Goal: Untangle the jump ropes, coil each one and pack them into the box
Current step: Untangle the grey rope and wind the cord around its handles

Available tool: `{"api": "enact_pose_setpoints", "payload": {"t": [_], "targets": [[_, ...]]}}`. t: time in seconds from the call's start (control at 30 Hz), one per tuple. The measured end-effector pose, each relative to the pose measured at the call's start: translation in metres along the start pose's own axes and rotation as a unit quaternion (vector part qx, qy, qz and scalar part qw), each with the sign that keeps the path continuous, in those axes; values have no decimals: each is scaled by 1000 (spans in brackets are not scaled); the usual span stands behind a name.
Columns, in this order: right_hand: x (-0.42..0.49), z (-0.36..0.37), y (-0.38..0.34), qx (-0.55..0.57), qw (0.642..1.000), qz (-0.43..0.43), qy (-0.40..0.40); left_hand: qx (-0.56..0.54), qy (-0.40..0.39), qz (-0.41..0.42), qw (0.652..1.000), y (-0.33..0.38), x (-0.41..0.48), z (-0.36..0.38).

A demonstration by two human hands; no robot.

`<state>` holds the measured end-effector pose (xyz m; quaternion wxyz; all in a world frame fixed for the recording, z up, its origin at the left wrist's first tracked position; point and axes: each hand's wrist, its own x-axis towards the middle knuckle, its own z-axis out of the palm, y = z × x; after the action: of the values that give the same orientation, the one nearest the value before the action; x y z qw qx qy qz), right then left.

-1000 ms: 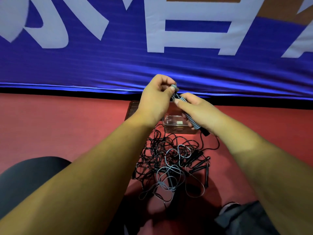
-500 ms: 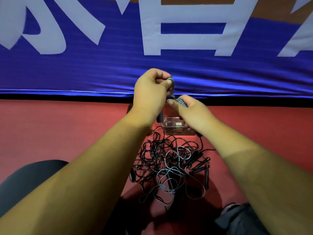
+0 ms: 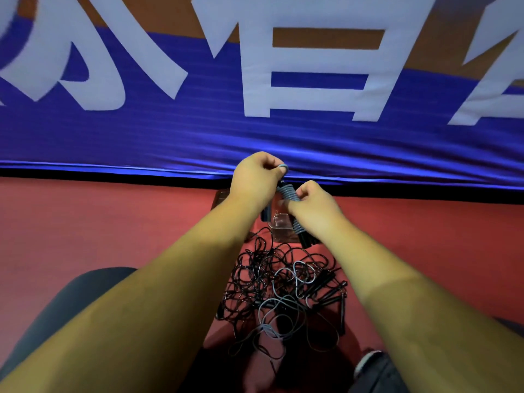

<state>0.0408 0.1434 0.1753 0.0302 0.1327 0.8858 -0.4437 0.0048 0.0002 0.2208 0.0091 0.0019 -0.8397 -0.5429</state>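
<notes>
I hold a grey jump rope [image 3: 288, 193] wound in tight turns round its black handles, raised above the floor. My right hand [image 3: 313, 205] grips this wound bundle from the right. My left hand [image 3: 256, 177] pinches the rope's free grey end just above the bundle. Below my hands, a clear plastic box [image 3: 280, 226] stands on the red floor, partly hidden by my wrists. Nearer to me lies a tangled heap of black ropes [image 3: 255, 279] mixed with a loose grey rope [image 3: 286, 304] and several black handles [image 3: 330, 293].
A blue banner [image 3: 198, 131] with large white characters hangs along the far side of the red floor [image 3: 113, 222]. My knee in dark cloth [image 3: 71, 302] is at the lower left, and my shoe [image 3: 368, 361] sits at the lower right.
Both hands have shifted slightly and my left hand has pulled the grey rope's end round above the bundle. The view has tilted upward. The heap on the floor has not moved.
</notes>
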Motion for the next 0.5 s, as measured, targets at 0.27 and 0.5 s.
{"api": "enact_pose_setpoints", "payload": {"t": [0.27, 0.5], "targets": [[26, 12, 39, 7, 994, 103, -28, 90, -104, 28, 990, -22, 31, 34], [111, 40, 88, 62, 981, 179, -48, 135, -151, -65, 977, -70, 85, 73]]}}
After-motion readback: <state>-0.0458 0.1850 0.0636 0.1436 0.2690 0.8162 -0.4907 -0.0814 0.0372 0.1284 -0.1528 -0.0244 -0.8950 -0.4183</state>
